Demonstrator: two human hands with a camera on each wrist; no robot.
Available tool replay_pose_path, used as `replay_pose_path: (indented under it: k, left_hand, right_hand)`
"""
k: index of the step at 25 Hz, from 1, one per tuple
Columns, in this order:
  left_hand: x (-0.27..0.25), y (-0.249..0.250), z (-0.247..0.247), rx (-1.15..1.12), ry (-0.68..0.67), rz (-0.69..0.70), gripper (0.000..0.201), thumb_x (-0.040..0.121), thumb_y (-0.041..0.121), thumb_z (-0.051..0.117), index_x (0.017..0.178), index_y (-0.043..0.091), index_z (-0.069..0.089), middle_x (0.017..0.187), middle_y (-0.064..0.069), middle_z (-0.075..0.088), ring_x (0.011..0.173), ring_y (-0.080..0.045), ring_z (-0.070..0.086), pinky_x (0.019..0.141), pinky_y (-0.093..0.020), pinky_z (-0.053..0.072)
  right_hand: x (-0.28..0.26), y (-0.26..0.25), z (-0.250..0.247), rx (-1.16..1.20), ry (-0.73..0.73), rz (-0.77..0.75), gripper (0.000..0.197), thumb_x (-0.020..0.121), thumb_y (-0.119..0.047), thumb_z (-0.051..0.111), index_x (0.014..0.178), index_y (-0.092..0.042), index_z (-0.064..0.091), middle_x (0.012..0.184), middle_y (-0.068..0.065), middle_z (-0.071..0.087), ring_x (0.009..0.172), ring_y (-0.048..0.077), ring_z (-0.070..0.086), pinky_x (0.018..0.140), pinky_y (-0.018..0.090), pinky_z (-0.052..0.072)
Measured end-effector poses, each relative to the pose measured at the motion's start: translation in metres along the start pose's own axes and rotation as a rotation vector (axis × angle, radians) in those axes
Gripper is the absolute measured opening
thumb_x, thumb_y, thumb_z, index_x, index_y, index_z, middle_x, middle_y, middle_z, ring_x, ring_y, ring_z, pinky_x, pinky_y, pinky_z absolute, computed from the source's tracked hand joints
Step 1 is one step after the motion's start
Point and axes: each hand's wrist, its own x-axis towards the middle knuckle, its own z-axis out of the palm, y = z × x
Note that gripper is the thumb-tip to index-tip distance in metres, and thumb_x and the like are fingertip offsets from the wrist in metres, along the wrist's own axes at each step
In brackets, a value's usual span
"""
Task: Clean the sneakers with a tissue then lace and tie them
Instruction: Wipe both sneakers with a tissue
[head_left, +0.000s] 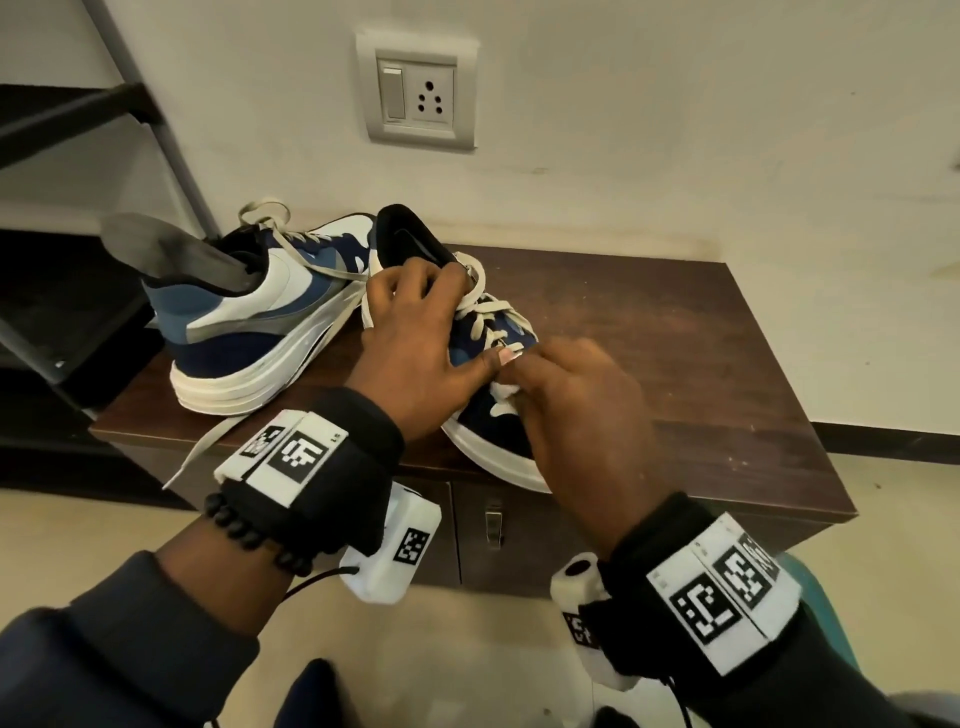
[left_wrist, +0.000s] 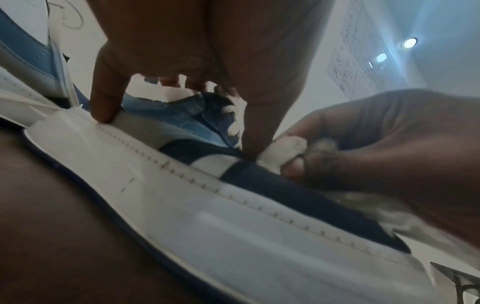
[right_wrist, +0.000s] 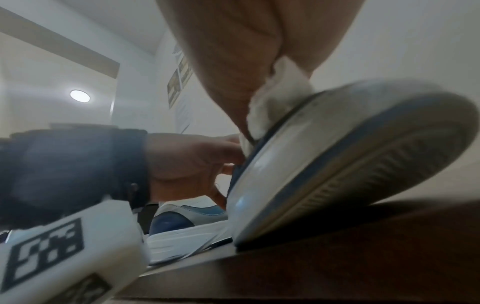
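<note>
I am looking down at a dark wooden table (head_left: 675, 332) carrying two blue and white sneakers. My left hand (head_left: 410, 332) is bracing the near sneaker (left_wrist: 233, 216), the one closer to the table's front edge: its fingers (head_left: 415, 278) are curling over the laced upper by the collar, and the thumb is lying along the side toward my other hand. My right hand (head_left: 576, 410) is gripping a wad of white tissue (right_wrist: 275, 107), its fingers (left_wrist: 298, 164) closing tightly round it and pressing it against the dark toe area just above the white sole. From the right wrist view, this shoe is tilting with its toe lifting off the table. The far sneaker (head_left: 249, 322) is sitting just beside it to the left, touching at the toe, with a grey insole (head_left: 171, 249) sticking up out of its heel opening and a loose lace (head_left: 202, 447) hanging over the table's edge.
</note>
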Motion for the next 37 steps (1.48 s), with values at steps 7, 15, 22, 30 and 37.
replay_pose_path:
  k: [7, 15, 22, 30, 37]
  left_hand:
    - [0.001, 0.001, 0.003, -0.013, 0.0, 0.02, 0.053, 0.077, 0.045, 0.071, 0.116, 0.02, 0.045, 0.118, 0.001, 0.038, 0.12, -0.023, 0.027, 0.093, -0.043, 0.04]
    - [0.0, -0.002, 0.002, 0.011, 0.003, 0.044, 0.054, 0.078, 0.046, 0.07, 0.117, 0.017, 0.046, 0.118, -0.002, 0.04, 0.119, -0.025, 0.028, 0.09, -0.041, 0.039]
    - [0.005, -0.003, -0.005, -0.01, -0.039, 0.067, 0.056, 0.075, 0.038, 0.074, 0.119, 0.016, 0.048, 0.122, 0.0, 0.04, 0.119, -0.02, 0.028, 0.088, -0.024, 0.026]
    - [0.004, -0.008, -0.01, 0.002, 0.041, -0.06, 0.069, 0.08, 0.029, 0.072, 0.138, 0.023, 0.035, 0.141, -0.01, 0.03, 0.131, -0.029, 0.032, 0.106, -0.036, 0.033]
    - [-0.006, -0.013, -0.009, 0.116, -0.144, -0.23, 0.092, 0.069, 0.063, 0.067, 0.134, 0.008, 0.034, 0.136, -0.018, 0.04, 0.125, -0.031, 0.042, 0.101, -0.04, 0.038]
  right_hand:
    - [-0.008, -0.003, -0.009, 0.037, -0.069, 0.037, 0.019, 0.084, -0.006, 0.061, 0.094, -0.019, 0.071, 0.093, 0.001, 0.066, 0.087, 0.019, 0.057, 0.071, 0.03, 0.046]
    - [-0.007, -0.011, 0.002, -0.001, -0.036, 0.078, 0.015, 0.082, -0.011, 0.061, 0.092, -0.017, 0.07, 0.09, 0.002, 0.064, 0.086, 0.023, 0.057, 0.067, 0.028, 0.037]
    - [-0.006, 0.006, -0.014, 0.102, 0.04, 0.202, 0.021, 0.084, -0.006, 0.06, 0.097, -0.02, 0.067, 0.092, 0.003, 0.064, 0.087, 0.024, 0.058, 0.07, 0.032, 0.045]
    - [-0.021, 0.022, -0.016, 0.576, 0.02, 0.317, 0.024, 0.093, -0.011, 0.055, 0.098, -0.033, 0.061, 0.097, 0.005, 0.064, 0.075, 0.017, 0.059, 0.066, 0.028, 0.047]
    - [-0.066, -0.021, 0.026, 0.2, 0.007, -0.198, 0.019, 0.088, -0.011, 0.05, 0.093, -0.016, 0.067, 0.101, -0.001, 0.06, 0.09, 0.016, 0.053, 0.069, 0.029, 0.047]
